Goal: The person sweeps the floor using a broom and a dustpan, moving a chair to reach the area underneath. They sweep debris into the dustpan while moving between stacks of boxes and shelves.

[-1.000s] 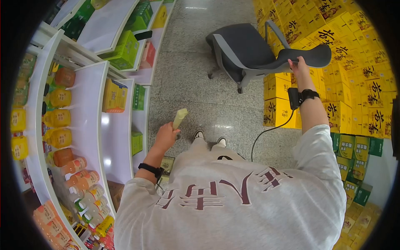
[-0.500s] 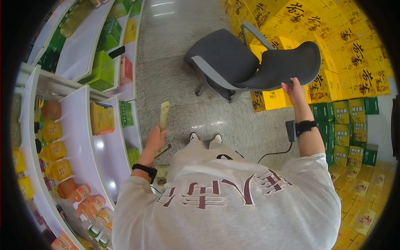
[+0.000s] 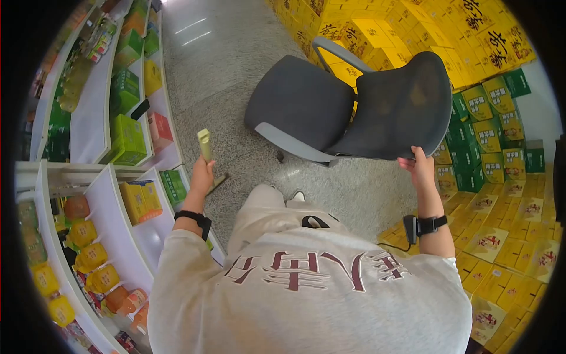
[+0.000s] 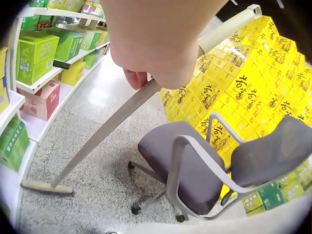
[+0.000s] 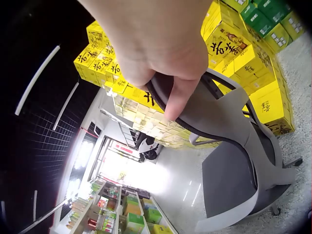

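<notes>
Grey, mesh-backed office chair wants steady guidance; the right hand pinches its backrest edge. The left hand grips a pale, long-handled floor tool, best kept clear.

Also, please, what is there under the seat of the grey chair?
Under the seat, base legs with dark casters rest on the speckled floor. The seat covers where these legs meet and the floor beyond, so I cannot tell what is there.
</notes>
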`<act>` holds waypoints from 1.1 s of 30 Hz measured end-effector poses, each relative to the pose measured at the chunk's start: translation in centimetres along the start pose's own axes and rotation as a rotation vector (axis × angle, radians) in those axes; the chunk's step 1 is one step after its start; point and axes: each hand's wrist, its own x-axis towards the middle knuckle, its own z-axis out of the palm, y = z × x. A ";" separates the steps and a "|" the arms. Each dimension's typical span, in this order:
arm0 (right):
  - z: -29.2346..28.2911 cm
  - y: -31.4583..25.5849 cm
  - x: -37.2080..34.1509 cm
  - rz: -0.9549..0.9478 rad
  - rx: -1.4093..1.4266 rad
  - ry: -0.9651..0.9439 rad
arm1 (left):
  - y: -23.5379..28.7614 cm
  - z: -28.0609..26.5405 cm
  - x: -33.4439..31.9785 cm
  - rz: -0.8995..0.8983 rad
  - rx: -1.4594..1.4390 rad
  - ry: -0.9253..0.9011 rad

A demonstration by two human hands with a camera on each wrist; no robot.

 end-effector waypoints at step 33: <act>1.8 12.1 -22.0 0.088 0.246 0.823 | -20.9 -9.5 38.4 -0.162 -0.140 0.108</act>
